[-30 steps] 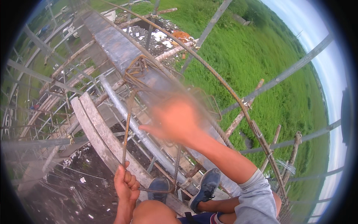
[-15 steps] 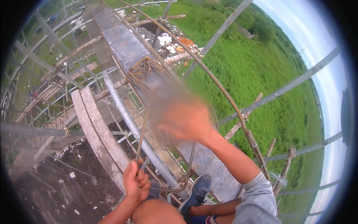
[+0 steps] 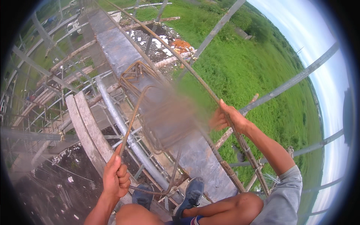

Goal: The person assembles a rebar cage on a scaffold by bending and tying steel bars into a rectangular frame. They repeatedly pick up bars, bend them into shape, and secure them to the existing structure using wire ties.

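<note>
My left hand (image 3: 117,176) is closed around one side of a bent steel rebar stirrup (image 3: 134,116), which stands up over my shoes in a squared loop. My right hand (image 3: 234,119) wraps a long, thin rebar rod (image 3: 197,76) that runs diagonally along the right side; its fingers are partly blurred. More rusty stirrups (image 3: 125,77) lie bunched on the metal plank (image 3: 116,45) ahead of me. A smudged patch in the middle of the picture hides part of that bunch.
A grey metal pipe (image 3: 116,112) and two curved wooden boards (image 3: 88,127) lie left of the plank. Scaffold tubes (image 3: 288,90) cross on the right above grass (image 3: 243,71). My shoes (image 3: 193,193) rest high above dark ground (image 3: 48,187) with scattered debris.
My right hand has left the stirrups in the middle and moved right onto the long rebar rod. My left hand, still holding the stirrup, has shifted left and slightly up.
</note>
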Demonstrator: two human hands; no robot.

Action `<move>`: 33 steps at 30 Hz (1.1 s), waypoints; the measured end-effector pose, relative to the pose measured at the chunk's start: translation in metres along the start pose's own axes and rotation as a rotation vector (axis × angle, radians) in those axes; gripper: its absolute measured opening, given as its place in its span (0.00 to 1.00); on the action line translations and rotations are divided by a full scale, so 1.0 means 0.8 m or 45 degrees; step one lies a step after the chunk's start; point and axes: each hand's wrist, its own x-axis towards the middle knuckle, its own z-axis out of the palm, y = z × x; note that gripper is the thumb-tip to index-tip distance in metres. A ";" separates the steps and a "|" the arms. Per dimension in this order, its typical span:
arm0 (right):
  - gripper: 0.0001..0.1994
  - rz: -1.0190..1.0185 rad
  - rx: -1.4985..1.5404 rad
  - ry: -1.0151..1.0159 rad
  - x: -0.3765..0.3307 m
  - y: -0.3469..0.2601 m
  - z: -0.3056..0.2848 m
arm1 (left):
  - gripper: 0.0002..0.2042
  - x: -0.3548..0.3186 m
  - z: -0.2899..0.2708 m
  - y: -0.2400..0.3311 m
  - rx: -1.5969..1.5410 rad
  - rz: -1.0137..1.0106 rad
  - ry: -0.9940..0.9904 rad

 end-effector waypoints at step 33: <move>0.36 -1.087 -1.296 0.941 0.004 0.008 0.026 | 0.25 0.050 0.045 0.001 -0.402 0.072 -0.189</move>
